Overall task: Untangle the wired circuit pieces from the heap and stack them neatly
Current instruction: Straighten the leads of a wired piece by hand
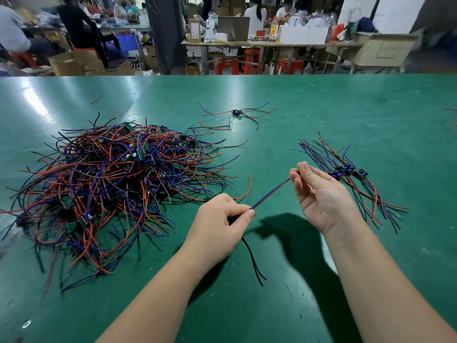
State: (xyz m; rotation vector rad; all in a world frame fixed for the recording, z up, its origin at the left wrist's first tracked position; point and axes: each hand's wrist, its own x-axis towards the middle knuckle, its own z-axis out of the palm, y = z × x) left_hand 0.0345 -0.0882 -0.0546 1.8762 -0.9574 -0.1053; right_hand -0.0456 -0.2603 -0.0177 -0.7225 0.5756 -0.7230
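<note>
At lower centre of the frame, a person's left hand and right hand hold one wired circuit piece, its red and blue wires stretched taut between them above a green table. The left hand's curled fingers grip the piece, with black wires dangling beneath. The right hand, palm towards the camera, pinches the wire tips between thumb and forefinger. The tangled heap lies just left of the left hand. A tidy stack of pieces lies just right of the right hand, and a lone piece sits apart at upper centre.
</note>
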